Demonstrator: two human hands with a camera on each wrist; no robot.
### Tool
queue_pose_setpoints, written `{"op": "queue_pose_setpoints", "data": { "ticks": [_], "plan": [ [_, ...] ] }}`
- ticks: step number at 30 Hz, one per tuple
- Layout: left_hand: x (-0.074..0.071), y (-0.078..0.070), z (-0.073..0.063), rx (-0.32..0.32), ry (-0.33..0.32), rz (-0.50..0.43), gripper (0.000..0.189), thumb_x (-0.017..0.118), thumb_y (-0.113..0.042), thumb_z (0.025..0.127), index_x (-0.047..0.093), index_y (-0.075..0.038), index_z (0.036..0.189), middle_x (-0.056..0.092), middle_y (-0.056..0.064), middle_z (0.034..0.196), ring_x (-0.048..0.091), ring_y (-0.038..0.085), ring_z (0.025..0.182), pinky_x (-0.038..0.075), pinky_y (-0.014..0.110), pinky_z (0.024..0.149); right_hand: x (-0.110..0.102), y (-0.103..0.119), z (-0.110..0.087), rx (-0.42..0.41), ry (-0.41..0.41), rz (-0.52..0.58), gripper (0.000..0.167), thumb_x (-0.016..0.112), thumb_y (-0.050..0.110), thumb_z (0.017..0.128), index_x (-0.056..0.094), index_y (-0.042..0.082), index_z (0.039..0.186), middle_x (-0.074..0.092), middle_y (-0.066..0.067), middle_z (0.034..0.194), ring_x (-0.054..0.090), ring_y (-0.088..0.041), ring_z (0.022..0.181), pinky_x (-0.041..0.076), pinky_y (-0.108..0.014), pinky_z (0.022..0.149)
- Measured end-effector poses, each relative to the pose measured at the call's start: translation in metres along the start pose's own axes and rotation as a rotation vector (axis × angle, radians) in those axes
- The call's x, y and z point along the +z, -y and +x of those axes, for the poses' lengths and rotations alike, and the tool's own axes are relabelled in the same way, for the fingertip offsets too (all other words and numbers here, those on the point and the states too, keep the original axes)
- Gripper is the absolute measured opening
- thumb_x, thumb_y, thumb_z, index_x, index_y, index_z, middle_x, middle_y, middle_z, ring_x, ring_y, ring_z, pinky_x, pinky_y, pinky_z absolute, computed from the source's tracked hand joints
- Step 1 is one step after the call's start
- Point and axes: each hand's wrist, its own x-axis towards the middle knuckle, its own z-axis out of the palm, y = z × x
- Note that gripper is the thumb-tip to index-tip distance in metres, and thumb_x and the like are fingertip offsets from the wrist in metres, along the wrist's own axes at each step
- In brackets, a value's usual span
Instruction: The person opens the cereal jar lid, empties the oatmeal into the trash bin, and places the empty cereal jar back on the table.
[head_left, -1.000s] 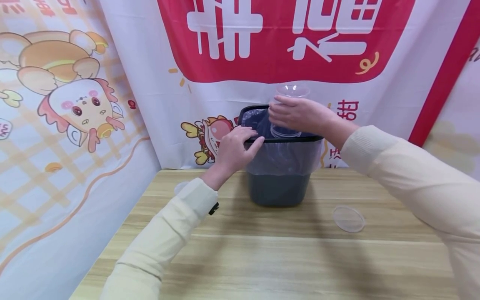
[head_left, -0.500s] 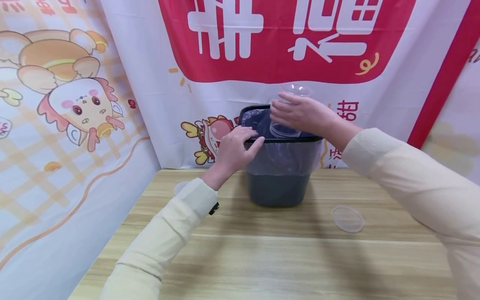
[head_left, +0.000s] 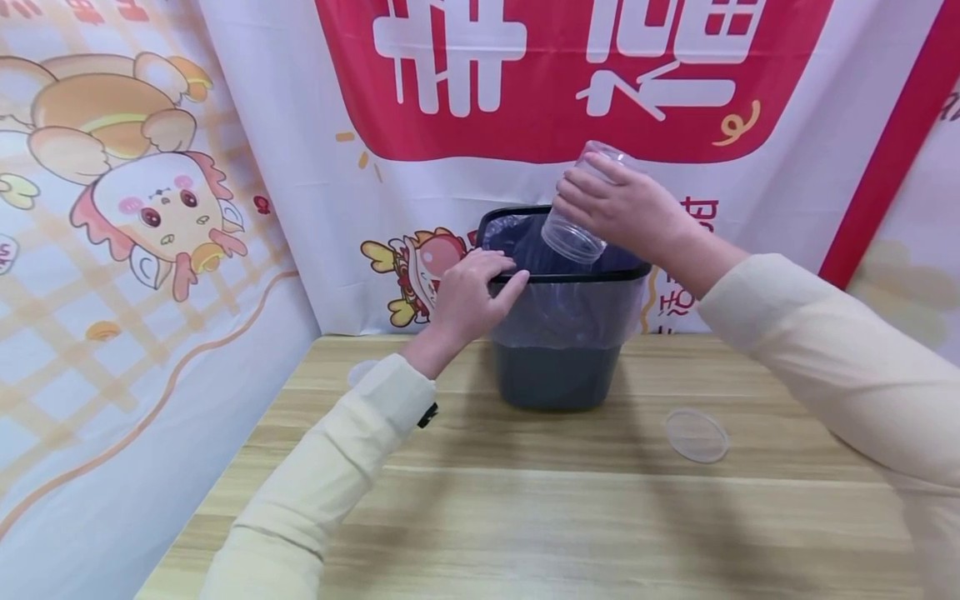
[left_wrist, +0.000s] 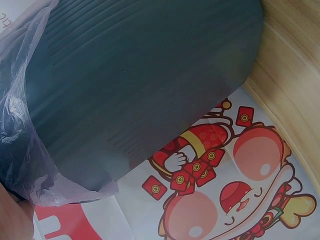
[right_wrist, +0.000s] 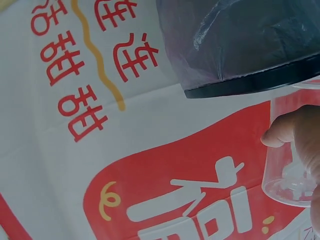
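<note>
My right hand [head_left: 618,200] grips a clear plastic cup [head_left: 573,237] over the bin's opening. The cup leans, its lower end pointing down and left above the bag. In the right wrist view, fingers curl around the cup [right_wrist: 287,187]. At the front left corner of the dark trash bin [head_left: 558,379], my left hand [head_left: 472,292] holds the black rim, thumb on the front side. A translucent bag [head_left: 570,312] lines the bin and folds over its outside. The left wrist view shows the bin's side [left_wrist: 145,85] and a small part of the hand.
A round clear lid [head_left: 697,435] lies on the wooden table [head_left: 525,517] to the right. Another clear disc [head_left: 360,372] is partly hidden behind the left sleeve. Printed cloth [head_left: 315,192] hangs close behind the bin and along the left side.
My right hand has lifted the cup higher out of the bin's mouth and tilted it further. My left hand stays on the rim. The bin and the lids have not moved.
</note>
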Motion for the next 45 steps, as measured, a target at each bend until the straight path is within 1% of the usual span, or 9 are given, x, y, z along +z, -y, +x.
{"op": "queue_pose_setpoints", "data": {
  "ticks": [6,15,17,23,29,34,39,42,45],
  "plan": [
    [0.000,-0.001,0.000,-0.010,0.012,0.000,0.035,0.059,-0.035,0.094,0.075,-0.007,0.107,0.071,0.007,0.111,0.061,0.019,0.110,0.047,0.031,0.096,0.002,-0.001,-0.009,0.142,-0.025,0.128,0.105,0.090,0.004,0.055,0.037,0.006,0.146,0.038,-0.022,0.145,0.030,-0.039,0.136,0.006,-0.051,0.116],
    [0.000,0.000,0.000,-0.010,0.009,0.002,0.034,0.059,-0.035,0.094,0.075,-0.008,0.107,0.071,0.006,0.110,0.061,0.019,0.110,0.047,0.031,0.096,0.004,-0.003,-0.025,0.366,-0.062,0.369,0.101,0.088,0.000,0.056,0.036,-0.001,0.143,0.038,-0.024,0.143,0.031,-0.040,0.134,0.002,-0.045,0.117],
    [0.000,0.000,0.000,-0.011,0.008,0.004,0.034,0.059,-0.035,0.094,0.075,-0.008,0.107,0.071,0.006,0.111,0.061,0.019,0.110,0.047,0.031,0.095,0.004,-0.003,-0.028,0.417,-0.081,0.421,0.097,0.087,0.000,0.058,0.037,-0.002,0.142,0.040,-0.025,0.142,0.033,-0.041,0.133,0.005,-0.044,0.117],
    [0.000,0.000,0.000,-0.009,0.012,0.005,0.034,0.059,-0.035,0.094,0.074,-0.008,0.108,0.071,0.006,0.111,0.061,0.019,0.110,0.047,0.031,0.096,0.006,-0.002,-0.037,0.571,-0.067,0.567,0.096,0.086,0.002,0.058,0.035,-0.004,0.140,0.039,-0.026,0.139,0.035,-0.042,0.130,0.013,-0.047,0.117],
    [-0.001,-0.001,0.000,-0.005,0.007,0.005,0.034,0.059,-0.035,0.094,0.075,-0.008,0.107,0.071,0.006,0.110,0.061,0.019,0.109,0.047,0.030,0.095,0.010,0.000,-0.047,0.675,-0.037,0.664,0.095,0.086,0.002,0.058,0.034,-0.004,0.138,0.039,-0.027,0.137,0.035,-0.043,0.130,0.019,-0.051,0.114],
    [-0.002,-0.002,0.000,-0.007,0.024,0.001,0.034,0.059,-0.035,0.094,0.074,-0.007,0.107,0.071,0.006,0.111,0.061,0.019,0.110,0.047,0.030,0.096,0.014,0.002,-0.058,0.774,-0.013,0.793,0.093,0.086,0.004,0.059,0.034,-0.005,0.136,0.041,-0.029,0.135,0.037,-0.046,0.128,0.023,-0.053,0.113],
    [-0.003,-0.002,0.000,-0.017,0.033,0.003,0.035,0.059,-0.035,0.094,0.074,-0.008,0.108,0.070,0.006,0.112,0.061,0.018,0.111,0.046,0.030,0.096,0.018,0.006,-0.068,0.859,-0.030,0.875,0.084,0.086,0.009,0.062,0.038,-0.004,0.130,0.048,-0.028,0.124,0.049,-0.047,0.113,0.040,-0.060,0.098],
    [-0.002,-0.002,0.000,-0.014,0.029,0.001,0.035,0.059,-0.035,0.094,0.074,-0.008,0.108,0.070,0.006,0.111,0.061,0.019,0.111,0.046,0.030,0.096,0.021,0.010,-0.075,0.898,-0.012,0.902,0.082,0.086,0.012,0.064,0.039,-0.004,0.128,0.050,-0.027,0.116,0.052,-0.046,0.103,0.046,-0.061,0.089],
    [-0.002,-0.002,0.000,-0.011,0.022,0.003,0.034,0.059,-0.035,0.094,0.074,-0.007,0.108,0.071,0.006,0.111,0.061,0.019,0.110,0.047,0.030,0.096,0.023,0.012,-0.081,0.918,0.030,0.934,0.085,0.086,0.016,0.065,0.037,-0.005,0.132,0.050,-0.027,0.112,0.053,-0.045,0.096,0.049,-0.061,0.084]
  ]
}}
